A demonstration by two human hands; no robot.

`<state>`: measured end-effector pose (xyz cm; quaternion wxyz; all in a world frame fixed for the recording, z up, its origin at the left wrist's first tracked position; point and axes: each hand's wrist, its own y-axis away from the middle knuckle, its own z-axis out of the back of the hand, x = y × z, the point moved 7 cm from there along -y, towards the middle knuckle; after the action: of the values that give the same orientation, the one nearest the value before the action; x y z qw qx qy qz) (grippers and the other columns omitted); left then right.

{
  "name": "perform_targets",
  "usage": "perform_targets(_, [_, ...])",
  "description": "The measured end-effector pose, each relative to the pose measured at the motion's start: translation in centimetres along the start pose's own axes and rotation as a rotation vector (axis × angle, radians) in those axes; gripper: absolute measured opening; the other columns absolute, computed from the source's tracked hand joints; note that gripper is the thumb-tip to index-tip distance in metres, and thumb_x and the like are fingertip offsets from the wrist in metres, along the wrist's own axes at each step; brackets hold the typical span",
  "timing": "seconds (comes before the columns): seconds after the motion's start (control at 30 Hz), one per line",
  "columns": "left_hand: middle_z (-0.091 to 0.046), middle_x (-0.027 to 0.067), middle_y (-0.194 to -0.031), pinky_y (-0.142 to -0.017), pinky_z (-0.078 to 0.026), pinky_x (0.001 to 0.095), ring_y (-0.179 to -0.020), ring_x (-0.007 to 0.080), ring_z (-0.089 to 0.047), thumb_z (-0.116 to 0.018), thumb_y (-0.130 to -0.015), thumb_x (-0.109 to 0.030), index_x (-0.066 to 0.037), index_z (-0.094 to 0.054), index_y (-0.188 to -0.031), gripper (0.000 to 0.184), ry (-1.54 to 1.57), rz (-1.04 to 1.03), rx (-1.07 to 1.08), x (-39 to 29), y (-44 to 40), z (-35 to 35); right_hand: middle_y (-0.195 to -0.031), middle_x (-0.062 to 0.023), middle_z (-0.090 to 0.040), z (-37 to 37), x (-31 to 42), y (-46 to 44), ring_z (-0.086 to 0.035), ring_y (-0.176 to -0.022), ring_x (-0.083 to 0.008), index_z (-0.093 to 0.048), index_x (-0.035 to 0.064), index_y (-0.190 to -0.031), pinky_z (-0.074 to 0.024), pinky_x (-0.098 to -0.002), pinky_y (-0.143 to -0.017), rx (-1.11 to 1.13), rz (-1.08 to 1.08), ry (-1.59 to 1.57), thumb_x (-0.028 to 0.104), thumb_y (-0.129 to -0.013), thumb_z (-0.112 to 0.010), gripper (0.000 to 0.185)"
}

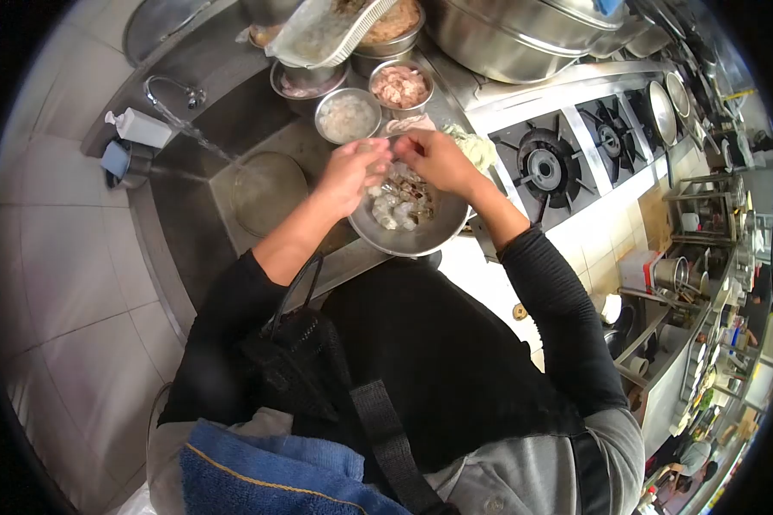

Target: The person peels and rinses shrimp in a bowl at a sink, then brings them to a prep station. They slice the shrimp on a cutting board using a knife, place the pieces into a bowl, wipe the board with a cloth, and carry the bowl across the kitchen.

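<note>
A metal bowl (395,241) stands close in front of my body, at the sink's edge. Greyish raw shrimp (404,202) lie in it, some with dark shell or head parts. Above the bowl's far side, my left hand (356,174) has its fingers curled inward and slightly blurred. My right hand (435,160) faces it with bent fingers pinched together. The fingertips of both hands nearly meet, and whatever they hold is hidden or too small to make out. Just beyond the left hand sits a smaller metal bowl of pale, translucent pieces (347,117).
Water runs from a faucet (167,96) into the steel sink (180,219) at left. Bowls of pinkish meat (400,87) and a white basket (331,39) crowd the back. A gas burner (543,168) lies to the right, with a large steel pot (498,43) behind.
</note>
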<state>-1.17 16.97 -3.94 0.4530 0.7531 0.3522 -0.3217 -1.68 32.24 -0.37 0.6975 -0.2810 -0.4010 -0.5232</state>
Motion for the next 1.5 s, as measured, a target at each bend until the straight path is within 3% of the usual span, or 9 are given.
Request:
perform_targets(0.37, [-0.059, 0.0041, -0.073, -0.062, -0.046, 0.0314, -0.066, 0.0113, -0.053, -0.077, -0.085, -0.018, -0.004, -0.057, -0.085, 0.024, -1.094, -0.421, 0.008, 0.0, 1.3, 1.0, -0.091, -0.0135, -0.073, -0.9, -5.2, 1.0, -0.070, -0.088, -0.0349, -0.075, 0.0110, -0.090, -0.0555, -0.0439, -0.079, 0.289, 0.038, 0.581, 0.006, -0.079, -0.063, 0.017])
perform_targets(0.7, [-0.068, 0.0048, -0.081, -0.067, -0.050, 0.0317, -0.073, 0.0114, -0.062, -0.077, -0.087, -0.017, -0.007, -0.069, -0.101, 0.019, -0.953, -0.466, 0.088, 0.8, 1.0, 1.4, -0.107, -0.0151, -0.073, -3.8, -5.0, 2.3, -0.070, -0.103, -0.0323, -0.076, 0.0178, -0.111, -0.0555, -0.0435, -0.092, 0.650, -0.029, 0.742, 0.014, -0.086, -0.057, 0.032])
perform_targets(0.83, [-0.069, 0.0045, -0.081, -0.069, -0.050, 0.0318, -0.074, 0.0115, -0.063, -0.077, -0.087, -0.018, -0.006, -0.068, -0.099, 0.019, -0.812, -0.398, 0.083, 2.0, -0.6, 2.5, -0.107, -0.0138, -0.074, -3.6, -6.0, -1.5, -0.071, -0.098, -0.0347, -0.075, 0.0182, -0.111, -0.0574, -0.0447, -0.085, 0.219, 0.068, 0.664, 0.019, -0.086, -0.060, 0.029])
perform_targets(0.9, [-0.065, 0.0103, -0.078, -0.070, -0.050, 0.0370, -0.072, 0.0217, -0.062, -0.078, -0.084, -0.018, -0.008, -0.068, -0.096, 0.018, -0.810, -0.427, 0.079, 1.6, -0.4, 2.0, -0.106, -0.0162, -0.073, -5.9, -5.4, -1.2, -0.071, -0.100, -0.0348, -0.075, 0.0132, -0.109, -0.0573, -0.0450, -0.086, 0.322, 0.062, 0.728, 0.018, -0.087, -0.059, 0.027])
perform_targets(1.13, [-0.068, 0.0094, -0.084, -0.070, -0.051, 0.0372, -0.074, 0.0200, -0.062, -0.076, -0.087, -0.018, -0.006, -0.069, -0.101, 0.020, -0.960, -0.500, 0.033, 0.2, 0.7, 1.1, -0.108, -0.0221, -0.072, -5.3, -5.9, -0.9, -0.069, -0.104, -0.0368, -0.073, 0.0052, -0.106, -0.0551, -0.0441, -0.090, 0.532, 0.009, 0.789, 0.023, -0.087, -0.066, 0.028])
perform_targets(1.27, [-0.074, 0.0074, -0.096, -0.075, -0.054, 0.0308, -0.083, 0.0125, -0.066, -0.062, -0.100, -0.018, -0.001, -0.070, -0.117, 0.025, -0.681, -0.461, 0.034, -0.2, 0.7, 2.4, -0.104, -0.0180, -0.072, -1.5, -4.1, -0.7, -0.069, -0.099, -0.0340, -0.073, 0.0041, -0.108, -0.0526, -0.0446, -0.089, 0.440, -0.051, 0.328, 0.024, -0.088, -0.067, 0.029])
perform_targets(1.4, [-0.066, 0.0108, -0.126, -0.090, -0.053, 0.0291, -0.109, 0.0155, -0.064, -0.058, -0.104, -0.029, 0.001, -0.057, -0.139, 0.046, -0.616, -0.403, 0.181, 2.3, 0.0, 3.3, -0.122, -0.0179, -0.067, -4.5, -5.5, 0.3, -0.062, -0.115, -0.0344, -0.070, 0.0029, -0.116, -0.0471, -0.0446, -0.102, 0.091, 0.860, 0.417, 0.016, -0.087, -0.063, 0.032])
perform_targets(1.47, [-0.066, 0.0094, -0.124, -0.079, -0.055, 0.0295, -0.106, 0.0168, -0.065, -0.064, -0.101, -0.033, 0.000, -0.056, -0.137, 0.050, -0.484, -0.146, 0.046, 0.9, 0.9, 1.2, -0.103, -0.0232, -0.071, -2.8, -2.9, -1.1, -0.067, -0.099, -0.0382, -0.073, 0.0005, -0.097, -0.0506, -0.0498, -0.089, 0.037, 0.222, 0.066, 0.032, -0.085, -0.072, 0.034])
perform_targets(1.5, [-0.066, 0.0067, -0.122, -0.068, -0.053, 0.0278, -0.101, 0.0150, -0.065, -0.065, -0.100, -0.035, -0.003, -0.056, -0.135, 0.049, -0.468, -0.138, 0.035, 1.1, 0.3, 1.7, -0.087, -0.0223, -0.070, -3.0, -4.0, -1.8, -0.069, -0.083, -0.0372, -0.071, 0.0003, -0.088, -0.0523, -0.0489, -0.079, -0.052, 0.247, 0.240, 0.037, -0.083, -0.075, 0.037])
